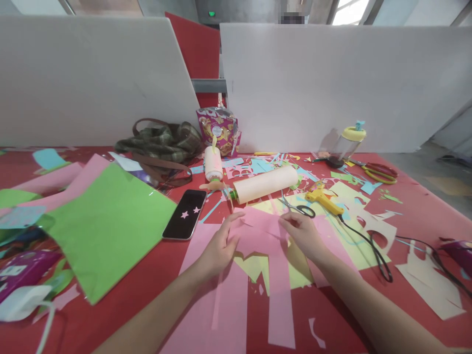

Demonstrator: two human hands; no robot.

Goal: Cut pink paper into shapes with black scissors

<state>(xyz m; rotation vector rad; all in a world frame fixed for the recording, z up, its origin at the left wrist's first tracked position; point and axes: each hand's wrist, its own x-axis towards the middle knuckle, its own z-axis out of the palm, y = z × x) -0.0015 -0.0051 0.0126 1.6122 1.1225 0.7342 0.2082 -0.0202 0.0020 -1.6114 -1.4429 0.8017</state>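
Note:
A piece of pink paper (258, 231) is held between both hands just above the red table (147, 275). My left hand (219, 248) pinches its left edge with fingers closed. My right hand (302, 233) pinches its right edge. Long pink strips (280, 305) hang or lie below it, over yellow paper (254, 268). Small black-handled scissors (298, 207) lie just beyond my right hand. A yellow glue gun (324, 199) with a black cord lies to the right of them.
A phone (185, 214) lies left of my hands beside a large green sheet (106, 228). A cream-wrapped bottle (263, 184) lies on its side behind. Also a plaid bag (162, 142), snack packet (218, 129), jar (344, 145), red-handled scissors (379, 172) and paper scraps. White panels stand at the back.

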